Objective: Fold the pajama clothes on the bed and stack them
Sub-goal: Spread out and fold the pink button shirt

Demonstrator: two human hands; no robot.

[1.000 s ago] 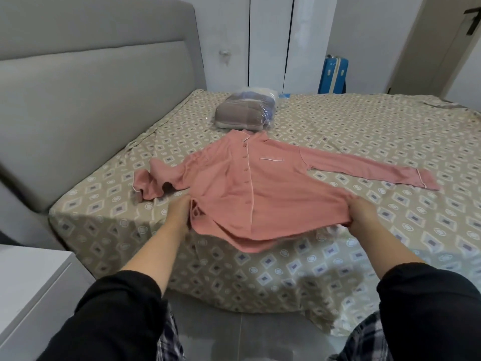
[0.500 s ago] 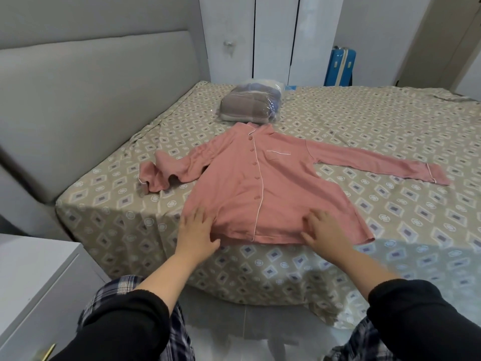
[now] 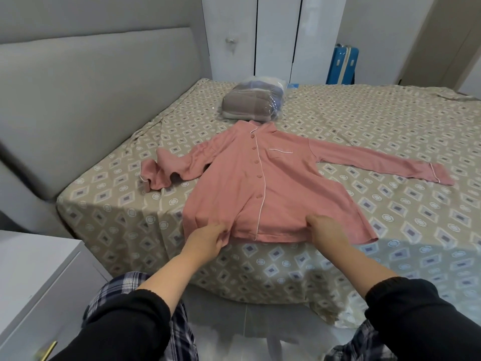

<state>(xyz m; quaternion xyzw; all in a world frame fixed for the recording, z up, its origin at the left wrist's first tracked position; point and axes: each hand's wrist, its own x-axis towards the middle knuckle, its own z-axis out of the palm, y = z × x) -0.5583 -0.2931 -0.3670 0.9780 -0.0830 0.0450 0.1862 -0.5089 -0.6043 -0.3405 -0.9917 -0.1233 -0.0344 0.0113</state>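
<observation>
Left hand [image 3: 208, 241] pinched the near hem of the pink pajama shirt [image 3: 260, 194], with fabric bunched between thumb and fingers. Right hand [image 3: 328, 230] gripped the same hem further right, fingers curled at its edge. Shirt lay buttoned and front-up at the near edge of the bed [image 3: 390, 142]; the sleeve on the right was stretched flat, the one on the left crumpled. Just beyond the collar: clear plastic bag [image 3: 253, 106] holding folded grey and pale textiles. Blue suitcase [image 3: 343, 65] stood by the far wall, contents not visible.

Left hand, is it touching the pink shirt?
Touching. The head view shows the left hand pinching the bottom hem of the pink shirt, with the fabric bunched between its fingers.
</observation>
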